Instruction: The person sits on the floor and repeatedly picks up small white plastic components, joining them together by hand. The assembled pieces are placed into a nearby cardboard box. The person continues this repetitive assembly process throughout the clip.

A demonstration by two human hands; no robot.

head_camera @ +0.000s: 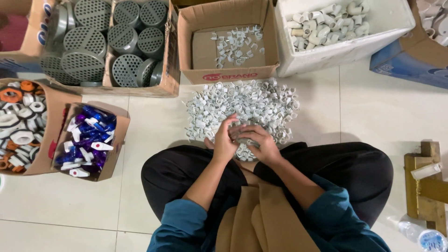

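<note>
I sit cross-legged on a tiled floor with a heap of small white plastic pipe clips [242, 105] right in front of my knees. My left hand [225, 140] and my right hand [256, 140] meet at the near edge of the heap, fingers curled around a few clips. What exactly each hand grips is partly hidden by the fingers. Behind the heap stands an open cardboard box [228, 74] with a thin scatter of the same clips inside.
A white foam box of white pipe elbows [326, 21] stands at the back right. Boxes of grey perforated drain covers [107, 42] sit back left. Boxes of blue-and-white valves [88, 140] and white threaded fittings [21, 121] lie left. A yellow wooden piece [427, 186] lies right.
</note>
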